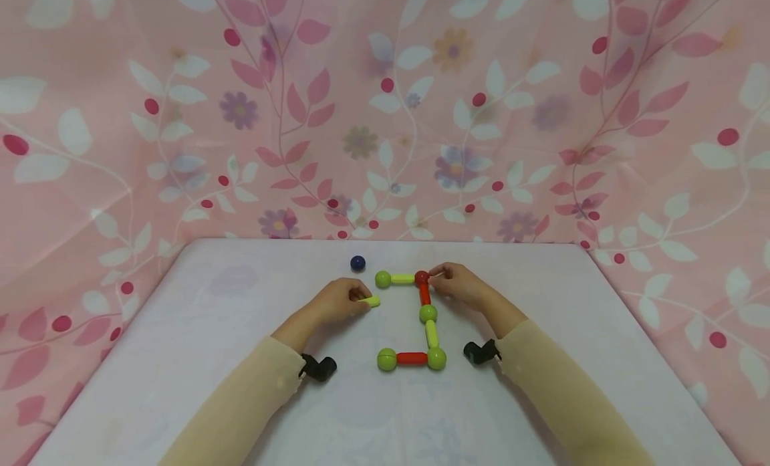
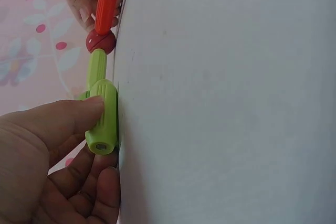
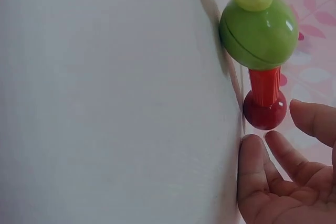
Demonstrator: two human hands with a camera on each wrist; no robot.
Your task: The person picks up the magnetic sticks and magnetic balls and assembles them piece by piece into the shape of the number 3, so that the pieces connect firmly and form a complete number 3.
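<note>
My left hand pinches a loose yellow-green toy building rod between thumb and fingers; a small metal disc shows in the rod's near end. My right hand is at the red ball, with thumb and fingers spread around its side in the right wrist view. From that ball, a yellow-green rod runs left to a green ball. A red rod runs toward me to another green ball.
The joined chain continues through a yellow-green rod to a green corner ball, then left along a red rod to a green end ball. A dark blue ball lies apart near the white table's far edge.
</note>
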